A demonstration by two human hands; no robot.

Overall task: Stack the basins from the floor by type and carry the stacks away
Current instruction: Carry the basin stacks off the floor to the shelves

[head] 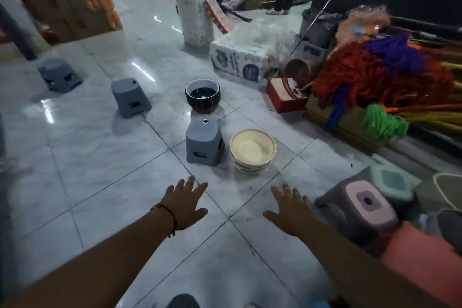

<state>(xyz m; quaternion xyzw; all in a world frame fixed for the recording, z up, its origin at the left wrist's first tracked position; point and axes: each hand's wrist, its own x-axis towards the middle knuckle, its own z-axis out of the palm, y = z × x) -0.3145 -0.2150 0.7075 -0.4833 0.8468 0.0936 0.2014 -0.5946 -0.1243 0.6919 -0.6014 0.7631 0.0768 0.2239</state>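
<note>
**Basins and stools on a glossy shop floor**

Tiles of pale, marbled grey (pixel 100 162) with dark grout lines shine under ceiling lights. At far left, brown cardboard cartons (pixel 62 0) are stacked beside orange packs. Two squat grey plastic stools (pixel 59 74) (pixel 130 97) stand well apart on the tiles; a third grey stool (pixel 204 142) stands at centre. Behind it sits a round dark basin with a white rim (pixel 202 94); just beside the stool, to its right, lies a short stack of round cream plastic basins (pixel 253 150). Farther back stand white wrapped paper-roll packs (pixel 237 59); their blue label is too blurred to read. A red box (pixel 285 99) and a heap of red, purple and green mop heads (pixel 380 75) fill the right, with pink-topped and teal-topped stools (pixel 367 204) nearer.

The left hand (pixel 186 204), wearing a dark cord bracelet, and the right hand (pixel 291 210) both reach forward over the floor with fingers spread, holding nothing, short of the cream basins.
</note>
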